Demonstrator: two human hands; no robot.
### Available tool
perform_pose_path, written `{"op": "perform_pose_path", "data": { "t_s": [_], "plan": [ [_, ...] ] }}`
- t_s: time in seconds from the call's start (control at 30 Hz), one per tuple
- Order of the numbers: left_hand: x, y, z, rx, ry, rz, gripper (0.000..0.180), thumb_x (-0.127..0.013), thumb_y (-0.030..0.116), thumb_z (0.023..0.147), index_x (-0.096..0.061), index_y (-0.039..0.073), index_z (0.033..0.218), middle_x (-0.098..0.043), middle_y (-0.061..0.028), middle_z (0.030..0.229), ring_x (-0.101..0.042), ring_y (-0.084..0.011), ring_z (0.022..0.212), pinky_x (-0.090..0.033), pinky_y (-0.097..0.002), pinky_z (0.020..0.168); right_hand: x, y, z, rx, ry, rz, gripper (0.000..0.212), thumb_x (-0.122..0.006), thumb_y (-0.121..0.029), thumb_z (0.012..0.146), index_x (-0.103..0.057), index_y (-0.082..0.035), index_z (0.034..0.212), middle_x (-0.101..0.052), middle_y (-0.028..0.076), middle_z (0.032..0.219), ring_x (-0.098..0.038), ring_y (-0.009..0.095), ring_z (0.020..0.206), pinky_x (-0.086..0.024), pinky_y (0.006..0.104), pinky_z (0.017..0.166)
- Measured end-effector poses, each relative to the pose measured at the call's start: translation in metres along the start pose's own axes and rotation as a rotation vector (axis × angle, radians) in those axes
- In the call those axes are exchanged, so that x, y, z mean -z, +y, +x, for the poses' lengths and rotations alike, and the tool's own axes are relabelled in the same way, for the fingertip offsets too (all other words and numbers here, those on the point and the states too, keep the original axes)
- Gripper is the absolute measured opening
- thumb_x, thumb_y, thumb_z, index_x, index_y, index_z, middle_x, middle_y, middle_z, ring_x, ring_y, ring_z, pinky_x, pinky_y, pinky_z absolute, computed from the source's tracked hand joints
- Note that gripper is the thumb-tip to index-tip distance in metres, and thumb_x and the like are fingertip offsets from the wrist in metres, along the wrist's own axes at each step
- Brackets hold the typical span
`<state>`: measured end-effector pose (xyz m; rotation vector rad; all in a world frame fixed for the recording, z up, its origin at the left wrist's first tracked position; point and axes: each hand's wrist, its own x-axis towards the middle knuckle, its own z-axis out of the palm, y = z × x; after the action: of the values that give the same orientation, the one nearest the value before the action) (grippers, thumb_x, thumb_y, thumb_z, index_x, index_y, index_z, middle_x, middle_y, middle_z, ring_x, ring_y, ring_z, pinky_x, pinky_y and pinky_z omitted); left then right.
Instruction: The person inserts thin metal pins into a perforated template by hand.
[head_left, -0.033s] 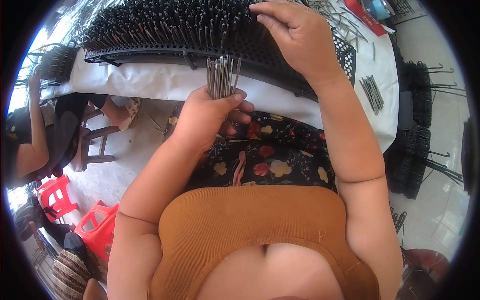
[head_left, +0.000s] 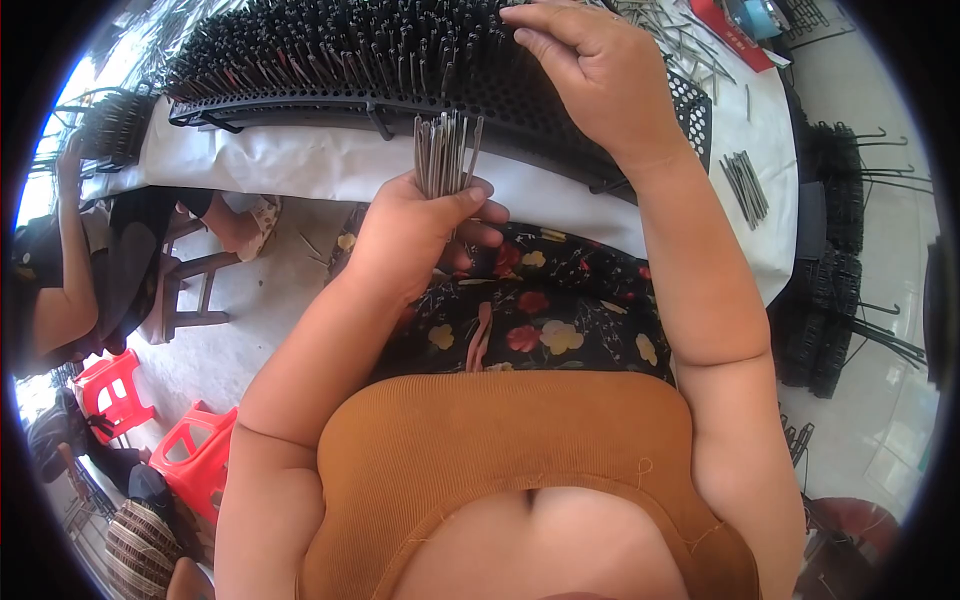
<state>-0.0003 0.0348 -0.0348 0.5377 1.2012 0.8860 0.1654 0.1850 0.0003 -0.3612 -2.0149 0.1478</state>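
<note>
White-covered table [head_left: 300, 168] under a curved black rack [head_left: 540, 115] dense with standing rods [head_left: 340, 50]

Left of the rack, a co-worker's arm [head_left: 72, 240] reaches up beside a smaller rack [head_left: 112, 130]; red stools [head_left: 192, 458] stand on the floor, nearer the wearer than the rack. Rods fill the left and middle of the rack, upright presumably because its holes keep their lower ends in place. Just in front of the rack's near edge, the left hand [head_left: 415, 225] is closed around a bundle of metal rods [head_left: 445, 155], thumb across it; the upright hold probably keeps the ends together and easy to reach. Over the right part of the rack, the right hand [head_left: 600, 85] has thumb and forefinger nearly together; whether it pinches a rod I cannot tell. Right of the rack, a small heap of rods [head_left: 745, 190] lies roughly parallel, perhaps for easy picking up, and a red box [head_left: 733, 35] sits beyond the rack's right end.

Counted left to right: one co-worker's arm, two racks, two red stools, one bundle, its rods overlapping too much to number, one small heap of perhaps ten, one red box. The standing rods are too many to count.
</note>
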Motion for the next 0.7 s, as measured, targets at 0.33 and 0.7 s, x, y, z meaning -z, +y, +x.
{"op": "perform_pose_path", "data": {
  "t_s": [0.33,0.7],
  "plan": [
    [-0.001,0.0,0.001,-0.036,-0.041,0.004,0.02,-0.062,0.015,0.095,-0.06,-0.001,0.108,-0.07,-0.0123,0.094,-0.068,-0.0159,0.071,-0.046,-0.0248,0.048,0.022,-0.03,0.01,-0.326,-0.278,-0.166,0.022,-0.067,-0.01,0.086,-0.072,-0.005,0.107,-0.071,0.019,0.103,-0.065,0.039,0.106,-0.049,0.0444,0.099],
    [-0.003,-0.002,0.002,-0.073,-0.069,-0.02,0.023,-0.061,0.016,0.096,-0.062,-0.003,0.108,-0.07,-0.0123,0.093,-0.065,-0.0147,0.067,-0.044,-0.0231,0.045,0.004,-0.017,0.019,-0.269,-0.379,-0.203,0.028,-0.064,-0.016,0.089,-0.071,-0.007,0.115,-0.069,0.018,0.116,-0.055,0.041,0.123,-0.037,0.0465,0.109]
  ]
}}
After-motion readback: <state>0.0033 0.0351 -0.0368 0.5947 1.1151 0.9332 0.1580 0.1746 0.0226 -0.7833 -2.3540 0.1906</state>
